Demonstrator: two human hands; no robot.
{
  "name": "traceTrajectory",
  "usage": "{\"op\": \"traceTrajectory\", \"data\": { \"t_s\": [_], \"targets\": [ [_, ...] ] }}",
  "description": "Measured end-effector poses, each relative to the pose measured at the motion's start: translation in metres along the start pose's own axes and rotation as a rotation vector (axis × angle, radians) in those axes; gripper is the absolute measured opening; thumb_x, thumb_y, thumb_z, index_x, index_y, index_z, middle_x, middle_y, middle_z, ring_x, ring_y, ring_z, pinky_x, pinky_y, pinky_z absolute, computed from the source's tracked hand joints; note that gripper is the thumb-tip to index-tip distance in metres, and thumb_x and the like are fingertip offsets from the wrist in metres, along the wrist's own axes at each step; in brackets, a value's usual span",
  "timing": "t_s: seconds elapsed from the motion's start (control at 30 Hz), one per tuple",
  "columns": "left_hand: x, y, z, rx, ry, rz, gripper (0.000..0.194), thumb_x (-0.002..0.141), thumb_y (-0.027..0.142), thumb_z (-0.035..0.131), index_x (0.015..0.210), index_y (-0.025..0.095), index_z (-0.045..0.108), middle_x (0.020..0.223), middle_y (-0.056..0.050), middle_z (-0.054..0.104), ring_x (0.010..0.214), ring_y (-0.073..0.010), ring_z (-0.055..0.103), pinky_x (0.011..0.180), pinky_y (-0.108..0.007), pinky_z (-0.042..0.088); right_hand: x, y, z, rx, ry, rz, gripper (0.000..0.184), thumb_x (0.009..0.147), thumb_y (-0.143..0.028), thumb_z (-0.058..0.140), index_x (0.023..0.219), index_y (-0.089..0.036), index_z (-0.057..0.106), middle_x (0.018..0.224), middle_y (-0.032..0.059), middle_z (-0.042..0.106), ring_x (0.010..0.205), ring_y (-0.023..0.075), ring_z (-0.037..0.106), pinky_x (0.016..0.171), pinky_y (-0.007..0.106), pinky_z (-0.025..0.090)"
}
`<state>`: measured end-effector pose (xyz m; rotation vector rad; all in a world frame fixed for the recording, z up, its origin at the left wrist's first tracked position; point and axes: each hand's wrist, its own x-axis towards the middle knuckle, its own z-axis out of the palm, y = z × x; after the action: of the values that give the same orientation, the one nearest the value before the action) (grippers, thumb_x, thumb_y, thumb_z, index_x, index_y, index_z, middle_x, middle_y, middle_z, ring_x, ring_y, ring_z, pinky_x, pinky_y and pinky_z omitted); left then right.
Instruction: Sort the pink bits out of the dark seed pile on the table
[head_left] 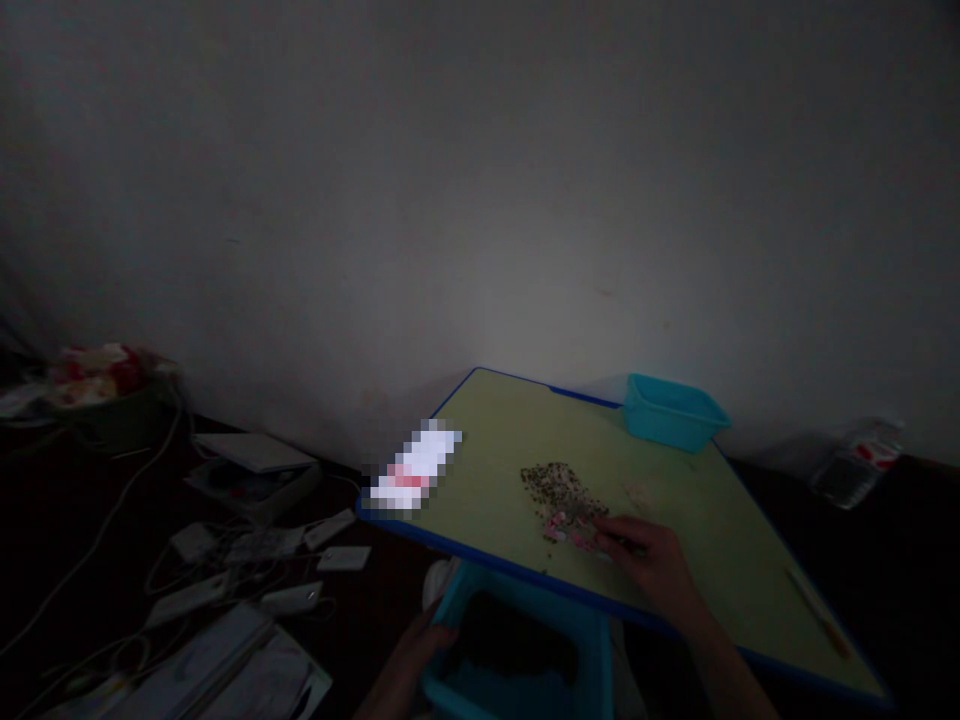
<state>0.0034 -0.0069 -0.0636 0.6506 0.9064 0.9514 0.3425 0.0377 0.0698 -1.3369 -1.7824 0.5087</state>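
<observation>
My left hand [411, 652] grips the left rim of a blue plastic basin [606, 660], which is below the table's front edge. Inside this basin is a dark mass [517, 640] whose kind I cannot make out. Over the table, my right hand [651, 558] has its thumb and fingers pinched together at the right side of a pile of small dark and pale bits [559, 488]. Pink pieces [577, 538] lie at the pile's near side, by my fingertips. What those fingers hold, if anything, is too small to name.
The pale yellow table [517, 410] has a blue edge. A second blue basin [667, 415] stands at its back right corner. A bright, pixelated phone-like rectangle [416, 470] lies on the left, a thin knife-like tool [821, 615] on the right. Power strips and cables [292, 598] clutter the floor.
</observation>
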Motion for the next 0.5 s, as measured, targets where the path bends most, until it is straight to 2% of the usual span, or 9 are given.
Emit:
{"op": "traceTrajectory", "data": {
  "t_s": [0.13, 0.2, 0.37, 0.5],
  "targets": [
    [0.008, -0.011, -0.006, -0.076, 0.012, 0.019, 0.03, 0.064, 0.034, 0.082, 0.092, 0.024, 0.084, 0.067, -0.001, 0.082, 0.061, -0.029, 0.069, 0.07, -0.042, 0.052, 0.0, 0.004, 0.001, 0.009, 0.019, 0.0, 0.023, 0.087, -0.035, 0.071, 0.098, -0.027, 0.089, 0.096, 0.0074, 0.086, 0.085, 0.0286, 0.081, 0.073, 0.037, 0.064],
    [0.011, -0.014, -0.007, -0.084, 0.02, 0.024, 0.032, 0.062, 0.034, 0.084, 0.092, 0.023, 0.083, 0.067, -0.001, 0.082, 0.061, -0.028, 0.069, 0.066, -0.04, 0.051, 0.0, 0.005, 0.002, 0.013, 0.026, 0.002, 0.022, 0.086, -0.035, 0.071, 0.097, -0.027, 0.089, 0.095, 0.0077, 0.086, 0.084, 0.0288, 0.081, 0.073, 0.037, 0.064],
    [0.005, -0.007, -0.002, -0.027, 0.001, 0.021, 0.035, 0.067, 0.038, 0.082, 0.098, 0.022, 0.084, 0.074, -0.005, 0.085, 0.066, -0.0311, 0.073, 0.073, -0.044, 0.054, -0.001, 0.004, 0.003, 0.009, -0.006, 0.013, 0.022, 0.087, -0.035, 0.072, 0.098, -0.028, 0.089, 0.094, 0.0065, 0.086, 0.081, 0.0272, 0.081, 0.07, 0.035, 0.064],
    [-0.007, 0.01, 0.008, 0.042, -0.014, -0.002, 0.041, 0.069, 0.039, 0.08, 0.106, 0.021, 0.084, 0.079, -0.007, 0.086, 0.087, -0.0404, 0.078, 0.088, -0.053, 0.056, 0.0, 0.003, 0.003, 0.002, -0.002, 0.007, 0.022, 0.087, -0.036, 0.071, 0.098, -0.028, 0.089, 0.094, 0.0061, 0.086, 0.082, 0.0274, 0.081, 0.07, 0.036, 0.064]
  ]
}}
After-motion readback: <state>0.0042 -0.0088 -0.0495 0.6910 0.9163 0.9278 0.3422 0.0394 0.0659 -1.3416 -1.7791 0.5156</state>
